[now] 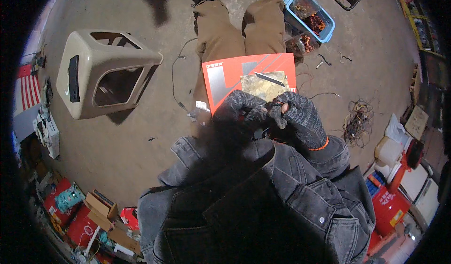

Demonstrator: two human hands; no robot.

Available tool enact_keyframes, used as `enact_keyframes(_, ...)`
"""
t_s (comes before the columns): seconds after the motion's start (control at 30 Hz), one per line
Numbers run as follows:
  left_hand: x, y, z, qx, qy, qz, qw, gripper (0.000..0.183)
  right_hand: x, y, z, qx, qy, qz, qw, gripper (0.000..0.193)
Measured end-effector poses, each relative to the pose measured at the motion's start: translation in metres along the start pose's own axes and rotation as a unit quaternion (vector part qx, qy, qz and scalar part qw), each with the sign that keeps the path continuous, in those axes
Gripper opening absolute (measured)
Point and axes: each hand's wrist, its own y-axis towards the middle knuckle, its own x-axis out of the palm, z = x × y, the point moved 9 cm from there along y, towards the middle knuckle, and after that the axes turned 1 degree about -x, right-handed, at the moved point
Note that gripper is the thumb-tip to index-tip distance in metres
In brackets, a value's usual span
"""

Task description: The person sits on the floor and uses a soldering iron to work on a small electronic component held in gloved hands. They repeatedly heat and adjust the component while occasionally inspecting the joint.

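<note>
Both my hands wear dark knitted gloves and meet over my lap. My left hand [244, 111] and my right hand [298, 116] pinch a small dark object [277, 106] between their fingertips; what it is I cannot make out. Just beyond them a red and grey board [225, 78] lies across my tan trousers [221, 33]. On the board rests a mottled yellowish sheet [263, 87] with a knife blade [270, 79] on top. My grey denim jacket fills the lower middle.
A beige plastic housing [101, 73] lies on the concrete floor at the left. A blue tub [310, 17] with reddish scraps stands past my right knee. Tangled wire [358, 120] lies at the right, red containers [390, 203] at lower right, boxes [101, 207] at lower left.
</note>
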Motion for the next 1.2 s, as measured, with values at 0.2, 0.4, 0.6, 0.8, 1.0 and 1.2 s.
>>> enact_keyframes(0.2, -0.051, 0.012, 0.054, 0.08, 0.124, 0.156, 0.977, 0.022, 0.007, -0.007, -0.04, -0.07, -0.184, -0.03, 0.98, 0.018)
enact_keyframes(0.4, -0.029, 0.02, 0.076, 0.169, 0.324, 0.058, 0.929, 0.011, 0.033, -0.022, -0.072, -0.337, -0.448, -0.001, 0.828, 0.025)
enact_keyframes(0.6, -0.01, 0.016, 0.066, 0.159, 0.4, -0.023, 0.902, 0.009, 0.029, -0.02, -0.063, -0.298, -0.436, 0.029, 0.849, 0.025)
enact_keyframes(0.8, -0.029, 0.016, 0.072, 0.292, 0.156, 0.026, 0.943, 0.018, 0.027, -0.021, -0.064, -0.272, -0.421, 0.033, 0.865, 0.027)
enact_keyframes(1.0, -0.032, 0.02, 0.047, 0.225, 0.202, 0.028, 0.953, 0.015, 0.036, -0.023, -0.052, -0.259, -0.546, 0.009, 0.796, 0.021)
enact_keyframes(1.2, -0.086, 0.021, -0.015, -0.113, -0.126, 0.12, 0.978, 0.006, 0.03, -0.035, -0.06, -0.315, -0.458, 0.027, 0.831, 0.023)
